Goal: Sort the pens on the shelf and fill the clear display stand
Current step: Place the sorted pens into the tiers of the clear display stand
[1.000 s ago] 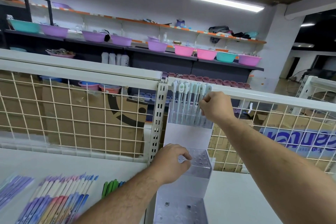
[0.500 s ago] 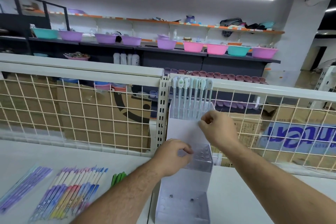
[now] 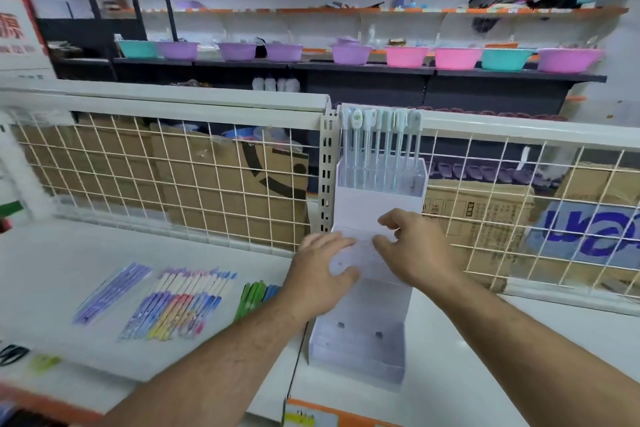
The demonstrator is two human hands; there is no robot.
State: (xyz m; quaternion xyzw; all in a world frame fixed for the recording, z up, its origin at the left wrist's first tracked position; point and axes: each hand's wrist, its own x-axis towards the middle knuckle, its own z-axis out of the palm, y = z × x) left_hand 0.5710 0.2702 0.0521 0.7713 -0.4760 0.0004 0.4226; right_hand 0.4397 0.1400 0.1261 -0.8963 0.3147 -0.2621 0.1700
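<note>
- Head view: we see a tiered clear plastic display stand (image 3: 360, 350) standing on the white shelf (image 3: 52, 260), its back against the white wire-grid divider (image 3: 173, 184).
- Pale blue-white pens with moulded tops (image 3: 379, 146) stand upright in the stand's top tier.
- Our left hand (image 3: 320, 276) lies fingers-spread against the middle tier; our right hand (image 3: 415, 246) meets it from the right, fingers curled at the tier's upper edge. Blur hides whether either truly grips.
- Left of the stand, a row of pastel patterned pens (image 3: 180, 302), a packet of purple pens (image 3: 110, 291) and a few green pens (image 3: 251, 295) lie flat on the shelf.
</note>
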